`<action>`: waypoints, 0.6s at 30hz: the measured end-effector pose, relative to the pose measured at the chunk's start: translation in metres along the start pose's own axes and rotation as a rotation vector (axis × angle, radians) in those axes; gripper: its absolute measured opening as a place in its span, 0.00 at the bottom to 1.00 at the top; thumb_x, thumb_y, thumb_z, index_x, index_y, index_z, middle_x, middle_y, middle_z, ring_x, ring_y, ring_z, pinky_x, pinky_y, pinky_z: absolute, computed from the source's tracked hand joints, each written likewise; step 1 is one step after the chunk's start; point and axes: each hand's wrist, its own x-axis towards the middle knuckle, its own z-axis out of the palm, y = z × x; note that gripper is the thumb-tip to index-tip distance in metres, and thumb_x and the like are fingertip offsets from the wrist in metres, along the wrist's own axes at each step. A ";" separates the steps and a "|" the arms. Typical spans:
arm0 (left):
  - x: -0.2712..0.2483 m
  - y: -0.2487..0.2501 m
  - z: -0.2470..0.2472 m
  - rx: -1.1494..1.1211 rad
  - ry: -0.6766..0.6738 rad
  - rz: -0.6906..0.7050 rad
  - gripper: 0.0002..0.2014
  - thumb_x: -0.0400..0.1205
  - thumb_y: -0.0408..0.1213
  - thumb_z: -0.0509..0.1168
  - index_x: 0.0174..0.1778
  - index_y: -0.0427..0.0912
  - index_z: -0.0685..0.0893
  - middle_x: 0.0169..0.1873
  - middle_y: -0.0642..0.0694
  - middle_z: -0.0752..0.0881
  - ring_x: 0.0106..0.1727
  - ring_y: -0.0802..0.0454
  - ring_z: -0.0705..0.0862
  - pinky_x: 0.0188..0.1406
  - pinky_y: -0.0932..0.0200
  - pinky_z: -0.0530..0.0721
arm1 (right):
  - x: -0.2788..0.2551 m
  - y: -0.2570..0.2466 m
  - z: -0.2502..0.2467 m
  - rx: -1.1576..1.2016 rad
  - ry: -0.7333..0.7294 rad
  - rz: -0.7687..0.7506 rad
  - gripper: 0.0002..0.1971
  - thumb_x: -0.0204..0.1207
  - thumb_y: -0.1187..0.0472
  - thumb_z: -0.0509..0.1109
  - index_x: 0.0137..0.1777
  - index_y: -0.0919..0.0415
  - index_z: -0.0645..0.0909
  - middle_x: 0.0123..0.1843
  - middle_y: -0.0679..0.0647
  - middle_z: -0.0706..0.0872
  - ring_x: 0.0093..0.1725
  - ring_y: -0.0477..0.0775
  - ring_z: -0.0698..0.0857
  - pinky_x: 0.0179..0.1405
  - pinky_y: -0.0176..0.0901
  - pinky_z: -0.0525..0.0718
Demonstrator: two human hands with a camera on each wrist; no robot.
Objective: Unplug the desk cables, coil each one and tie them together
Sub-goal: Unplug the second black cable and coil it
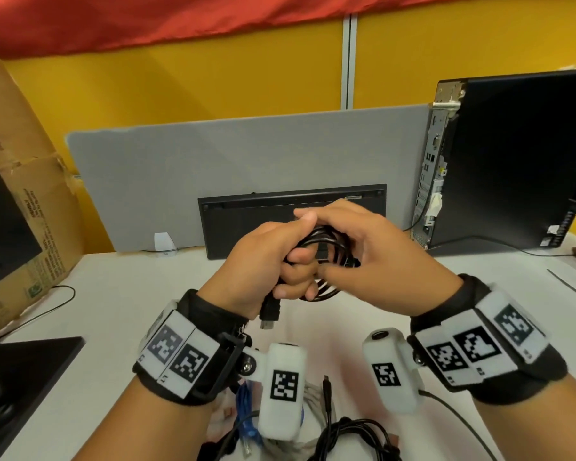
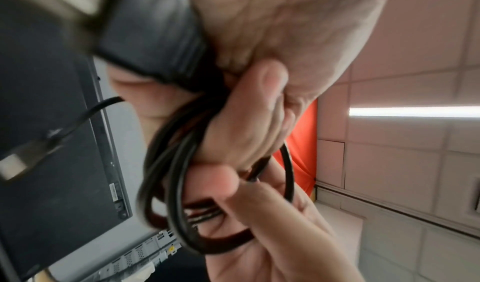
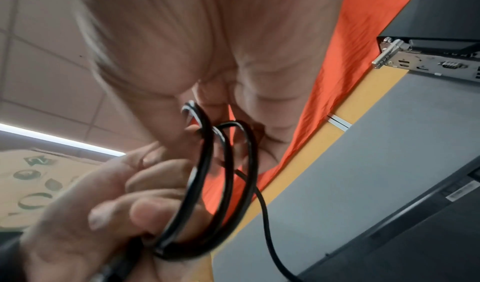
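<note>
Grip state: the left hand clamps its curled fingers round the black cable coil at frame centre, connector end hanging below the fist toward the lower frame. Right hand curls over the coil's right side, apparently guiding a strand. The loops stand roughly upright between both hands, above the surface. Nearer, at the bottom edge, lie other bundled cables. Beyond stand a keyboard and computer tower.
</note>
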 end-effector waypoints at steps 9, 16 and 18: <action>0.005 -0.004 0.011 0.438 0.178 -0.049 0.33 0.80 0.67 0.47 0.18 0.45 0.63 0.17 0.48 0.65 0.19 0.52 0.69 0.31 0.69 0.78 | 0.004 0.008 0.015 -0.296 0.183 0.060 0.11 0.68 0.76 0.67 0.41 0.59 0.83 0.37 0.46 0.74 0.36 0.40 0.73 0.35 0.24 0.67; 0.011 -0.010 0.012 0.222 0.510 0.003 0.28 0.87 0.54 0.53 0.24 0.41 0.72 0.14 0.52 0.71 0.16 0.56 0.70 0.23 0.63 0.75 | 0.005 0.009 0.016 -0.356 0.235 -0.020 0.08 0.69 0.75 0.69 0.38 0.62 0.83 0.38 0.50 0.76 0.35 0.41 0.72 0.36 0.24 0.69; 0.011 -0.011 0.012 0.135 0.537 0.050 0.22 0.86 0.44 0.55 0.28 0.39 0.76 0.16 0.49 0.75 0.18 0.53 0.72 0.24 0.59 0.75 | 0.005 0.008 0.016 -0.316 0.252 -0.059 0.08 0.68 0.74 0.73 0.35 0.61 0.82 0.37 0.51 0.78 0.34 0.46 0.73 0.35 0.29 0.70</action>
